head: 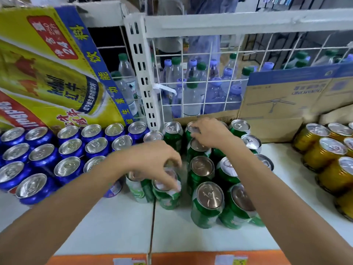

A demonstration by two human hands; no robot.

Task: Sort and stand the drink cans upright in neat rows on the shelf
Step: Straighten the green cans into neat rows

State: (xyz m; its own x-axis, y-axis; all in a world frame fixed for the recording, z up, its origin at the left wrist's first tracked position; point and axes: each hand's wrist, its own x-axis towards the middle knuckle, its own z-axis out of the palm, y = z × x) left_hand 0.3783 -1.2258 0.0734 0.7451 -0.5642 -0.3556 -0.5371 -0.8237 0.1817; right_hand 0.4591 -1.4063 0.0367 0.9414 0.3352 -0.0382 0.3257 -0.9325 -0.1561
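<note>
Green cans (207, 213), silver-topped, are stood upright in loose rows on the white shelf (114, 226), between blue cans (42, 152) and gold cans (322, 161). 1 front can (168, 199), blurred, is gripped at its top by the left hand (158, 163). The right hand (210, 132) is laid over rear can tops. Its fingertips are hidden, so its grip cannot be told.

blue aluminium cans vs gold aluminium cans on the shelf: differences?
The blue aluminium drink cans stand left of the green cans, before a yellow carton; the gold aluminium drink cans stand right, near a brown cardboard box. More blue ones show. Both: upright, silver tops.
</note>
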